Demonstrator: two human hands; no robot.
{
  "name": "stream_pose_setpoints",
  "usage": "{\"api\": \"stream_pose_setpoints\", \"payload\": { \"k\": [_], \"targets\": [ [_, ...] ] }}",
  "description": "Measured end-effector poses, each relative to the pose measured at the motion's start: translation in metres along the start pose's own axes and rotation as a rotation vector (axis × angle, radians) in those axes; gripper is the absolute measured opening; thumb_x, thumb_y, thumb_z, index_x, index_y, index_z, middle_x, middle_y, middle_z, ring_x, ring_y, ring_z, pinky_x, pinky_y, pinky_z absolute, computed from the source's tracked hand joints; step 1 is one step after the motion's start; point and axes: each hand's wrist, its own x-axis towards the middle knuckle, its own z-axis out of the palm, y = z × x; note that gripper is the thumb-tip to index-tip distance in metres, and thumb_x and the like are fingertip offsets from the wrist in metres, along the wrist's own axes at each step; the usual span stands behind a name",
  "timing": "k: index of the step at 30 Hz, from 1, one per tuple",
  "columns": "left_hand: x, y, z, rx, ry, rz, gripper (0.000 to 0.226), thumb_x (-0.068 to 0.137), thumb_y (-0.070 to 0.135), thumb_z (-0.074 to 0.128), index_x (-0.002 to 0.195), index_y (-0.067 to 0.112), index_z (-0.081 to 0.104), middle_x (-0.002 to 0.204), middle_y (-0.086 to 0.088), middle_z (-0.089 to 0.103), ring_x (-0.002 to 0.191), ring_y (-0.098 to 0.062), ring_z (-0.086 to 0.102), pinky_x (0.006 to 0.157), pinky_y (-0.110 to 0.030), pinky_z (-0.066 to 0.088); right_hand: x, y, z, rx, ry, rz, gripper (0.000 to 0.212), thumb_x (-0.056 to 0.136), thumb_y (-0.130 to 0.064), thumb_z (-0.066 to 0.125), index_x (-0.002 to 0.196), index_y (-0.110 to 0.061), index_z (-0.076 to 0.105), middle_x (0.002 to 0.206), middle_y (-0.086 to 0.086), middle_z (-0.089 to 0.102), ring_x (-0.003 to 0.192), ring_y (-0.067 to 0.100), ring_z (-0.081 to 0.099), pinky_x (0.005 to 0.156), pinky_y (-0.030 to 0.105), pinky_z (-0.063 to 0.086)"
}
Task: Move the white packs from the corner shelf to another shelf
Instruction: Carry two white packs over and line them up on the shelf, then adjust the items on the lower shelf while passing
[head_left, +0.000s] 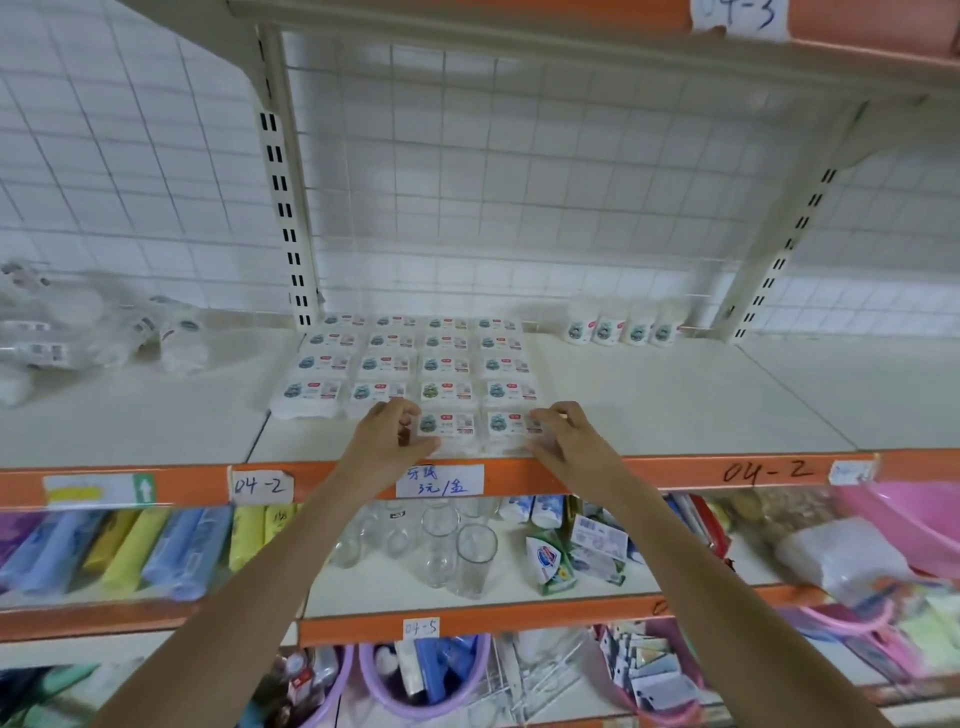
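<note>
Fingers (410, 415) of both hands clasp two front white packs (480, 428) on the shelf (675, 395).

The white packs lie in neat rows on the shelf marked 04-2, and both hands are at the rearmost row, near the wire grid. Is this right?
Not quite. In the head view the left hand and right hand are at the front row of the white packs, by the shelf's orange edge, not the rearmost row. The rest holds: neat rows, shelf marked 04-2.
</note>
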Motion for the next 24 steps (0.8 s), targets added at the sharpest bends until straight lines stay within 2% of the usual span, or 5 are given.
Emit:
{"api": "stream_pose_setpoints", "payload": {
  "k": [3,7,12,19,24],
  "targets": [
    [-0.001,0.01,-0.005,0.062,-0.033,-0.043,0.05,0.084,0.027,0.064,0.125,0.008,0.043,0.123,-0.01,0.047,0.104,-0.02,0.051,0.085,-0.027,0.041,-0.006,-0.008,-0.008,-0.097,0.007,0.034,0.044,0.094,-0.035,0.047,0.133,-0.016,0.042,0.134,0.009,0.038,0.118,0.027,0.044,0.097,0.038,0.042],
    [-0.024,0.031,-0.02,0.292,0.078,0.116,0.047,0.089,0.028,0.056,0.129,0.006,0.043,0.129,-0.011,0.044,0.117,-0.025,0.046,0.095,-0.034,0.039,-0.028,-0.023,-0.032,-0.098,0.217,-0.084,0.034,0.09,-0.035,0.05,0.116,-0.015,0.06,0.118,0.004,0.056,0.105,0.025,0.055,0.085,0.041,0.05],
    [-0.082,0.041,-0.03,0.553,0.264,0.435,0.035,0.083,0.028,0.052,0.11,0.007,0.059,0.105,-0.011,0.062,0.092,-0.032,0.062,0.07,-0.04,0.052,-0.085,-0.023,-0.056,-0.179,0.332,-0.173,0.029,0.079,-0.024,0.065,0.106,-0.015,0.065,0.106,0.004,0.064,0.093,0.027,0.061,0.073,0.037,0.051],
    [-0.189,0.03,0.001,0.67,0.214,0.253,0.041,0.077,0.036,0.04,0.104,0.012,0.056,0.092,-0.008,0.065,0.075,-0.026,0.066,0.056,-0.033,0.055,-0.184,0.008,-0.039,-0.178,0.173,-0.076,0.041,0.082,-0.031,0.063,0.122,-0.02,0.056,0.123,0.0,0.058,0.113,0.025,0.054,0.088,0.039,0.049],
    [-0.275,0.015,0.012,0.721,0.144,0.116,0.032,0.075,0.032,0.062,0.101,0.013,0.058,0.092,-0.005,0.064,0.075,-0.024,0.066,0.057,-0.03,0.054,-0.229,0.011,-0.007,-0.112,0.074,-0.114,0.04,0.072,-0.021,0.076,0.108,-0.011,0.063,0.112,0.01,0.064,0.101,0.034,0.062,0.078,0.044,0.053]
  ]
}}
